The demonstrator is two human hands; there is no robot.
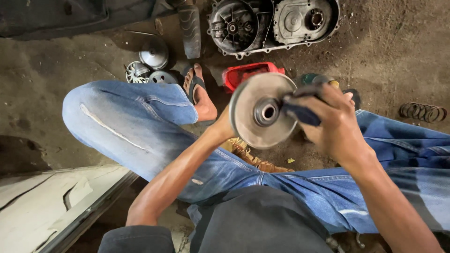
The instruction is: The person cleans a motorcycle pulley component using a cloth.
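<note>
A round grey metal pulley disc [251,117] with a hollow hub at its centre is held up in front of me, face toward the camera. My left hand [224,127] grips it from behind at its left rim, mostly hidden by the disc. My right hand [330,119] presses a dark blue cloth [300,111] against the disc's hub and right side. Both hands hover above my knees, which are in blue jeans.
On the dirt floor ahead lie a large engine cover casing [274,23], a red tray [248,72], several small round pulley parts [152,63], a black rubber piece [190,30] and a coil spring [424,111]. My sandalled foot [199,91] rests nearby. A pale slab [47,206] lies lower left.
</note>
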